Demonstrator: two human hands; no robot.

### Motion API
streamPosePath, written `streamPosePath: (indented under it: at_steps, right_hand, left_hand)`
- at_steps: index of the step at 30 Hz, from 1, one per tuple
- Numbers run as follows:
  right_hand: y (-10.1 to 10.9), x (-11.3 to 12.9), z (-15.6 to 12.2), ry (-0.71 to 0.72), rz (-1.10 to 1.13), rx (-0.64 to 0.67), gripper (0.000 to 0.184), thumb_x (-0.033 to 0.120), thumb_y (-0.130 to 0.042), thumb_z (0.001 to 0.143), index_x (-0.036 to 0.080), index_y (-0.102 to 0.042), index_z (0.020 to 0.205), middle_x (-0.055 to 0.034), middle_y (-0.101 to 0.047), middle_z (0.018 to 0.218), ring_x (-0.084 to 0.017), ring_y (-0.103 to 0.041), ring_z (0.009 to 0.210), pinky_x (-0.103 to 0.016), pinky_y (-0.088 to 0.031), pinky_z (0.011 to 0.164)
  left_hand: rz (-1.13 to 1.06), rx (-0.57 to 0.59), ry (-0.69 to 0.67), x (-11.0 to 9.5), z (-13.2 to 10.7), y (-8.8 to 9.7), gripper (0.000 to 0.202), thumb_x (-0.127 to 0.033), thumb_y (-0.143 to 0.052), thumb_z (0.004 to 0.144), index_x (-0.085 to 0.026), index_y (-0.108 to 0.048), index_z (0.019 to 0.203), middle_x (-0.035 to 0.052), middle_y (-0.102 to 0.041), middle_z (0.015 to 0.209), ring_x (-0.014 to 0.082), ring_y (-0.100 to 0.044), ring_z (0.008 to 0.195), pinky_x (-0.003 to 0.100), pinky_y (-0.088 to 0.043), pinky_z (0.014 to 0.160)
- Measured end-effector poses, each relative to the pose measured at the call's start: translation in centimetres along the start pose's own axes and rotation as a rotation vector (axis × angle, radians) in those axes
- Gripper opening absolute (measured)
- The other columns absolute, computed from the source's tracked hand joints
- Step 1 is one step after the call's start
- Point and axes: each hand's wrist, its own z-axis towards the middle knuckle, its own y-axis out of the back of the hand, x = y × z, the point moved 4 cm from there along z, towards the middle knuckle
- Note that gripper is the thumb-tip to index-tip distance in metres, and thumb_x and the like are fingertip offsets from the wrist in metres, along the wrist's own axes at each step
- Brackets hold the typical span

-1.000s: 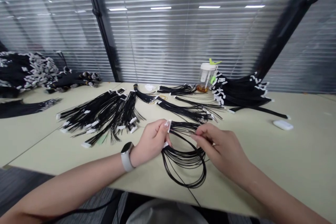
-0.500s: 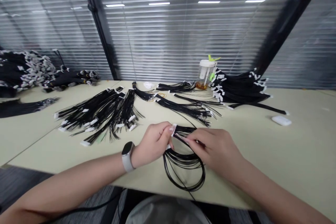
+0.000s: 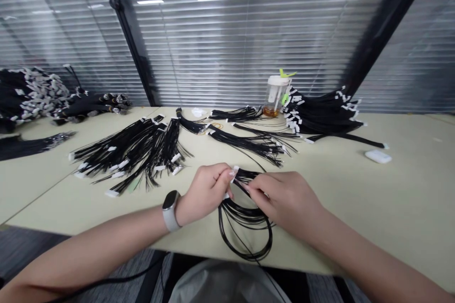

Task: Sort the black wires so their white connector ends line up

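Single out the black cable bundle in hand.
The looped bundle gripped by the left hand, right hand touching it; other bundles lie on the table.

The left wrist (image 3: 179, 212) wears a grey-banded, black-faced watch (image 3: 171, 210).

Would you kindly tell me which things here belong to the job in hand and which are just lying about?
In the job:
looped black wires
white connector, held by left hand
probably spread wire bundles

Apparently lying about:
lidded cup
small white object
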Motion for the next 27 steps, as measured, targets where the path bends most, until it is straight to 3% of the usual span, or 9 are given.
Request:
streamPosePath:
  at_steps: [12,19,27]
  right_hand:
    - [0.18,-0.15,0.07,0.025,0.079,0.067,0.024,0.02,-0.042,0.086,0.016,-0.056,0.066,0.0012,-0.057,0.057,-0.009,-0.048,0.051,-0.023,-0.027,0.05]
    - [0.16,0.26,0.21,0.047,0.035,0.052,0.028,0.019,-0.041,0.085,0.016,-0.051,0.059,0.0009,-0.052,0.051,-0.008,-0.042,0.046,-0.023,-0.025,0.049]
    - [0.59,0.54,0.15,0.073,-0.04,0.043,0.025,0.013,-0.043,0.08,0.016,-0.048,0.055,0.0017,-0.048,0.049,-0.008,-0.038,0.044,-0.024,-0.022,0.047]
  left_hand:
    - [-0.023,0.012,0.031,-0.27,0.2,0.16,0.045,-0.035,-0.034,0.088,-0.014,-0.052,0.052,-0.0013,-0.055,0.045,0.0067,-0.047,0.043,0.017,-0.036,0.048]
    - [-0.092,0.074,0.052,-0.17,0.3,-0.13,0.043,-0.037,-0.034,0.088,-0.014,-0.052,0.056,-0.0005,-0.057,0.047,0.0077,-0.05,0.044,0.018,-0.038,0.049]
    - [-0.068,0.046,0.046,-0.46,0.28,0.13,0.045,-0.035,-0.036,0.087,-0.015,-0.051,0.051,-0.0021,-0.053,0.043,0.0065,-0.045,0.041,0.017,-0.034,0.045]
